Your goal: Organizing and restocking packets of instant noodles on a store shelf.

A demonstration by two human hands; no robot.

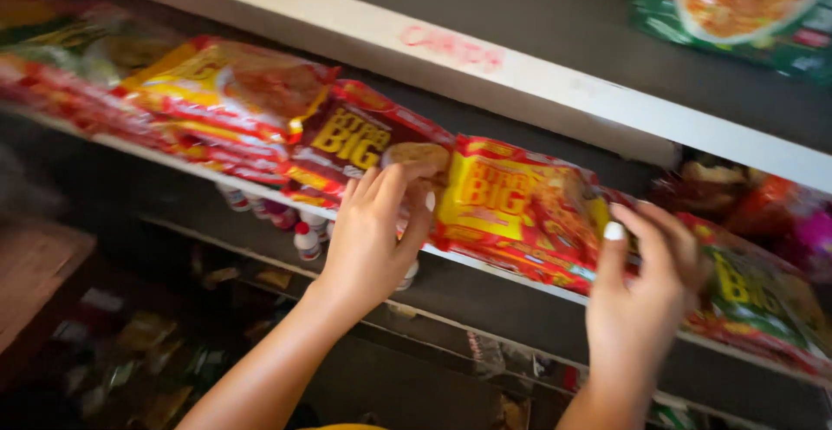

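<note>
Item: a red-and-yellow plastic packet of instant noodles (520, 209), lying flat at the front edge of a white-edged shelf board (511, 274), held between two bare hands.

Left hand (373, 231): raised to the shelf front, fingers (386, 189) curled and laid against the left end of the packet; the thumb is pressed at its lower left corner. The grasp is seen as closed on the packet's end, though motion blur softens the contact. Just left of these fingers, and partly behind them, a dark-red plastic noodle packet (360, 140) is lodged, tilted. Further left of it an orange-yellow noodle packet (225, 92) is stacked on red ones.

Right hand (646, 287): fingers (654, 231) bent over the right end of the same packet, a pale-painted thumbnail (614, 231) set on its right edge. Whether the packet is gripped or only touched here cannot be told, owing to blur.

Right of the right fingers: a green-and-red noodle packet (754, 296) lies on the same shelf, just beside the hand.

Below the left fingers: small white bottles with red caps (305, 239) are ranged on the next shelf down.

Above both hands: a white upper shelf edge (520, 79) is run across the view, and a green packet with a pictured bowl (737, 9) is lying above it, well apart from the fingers.
</note>
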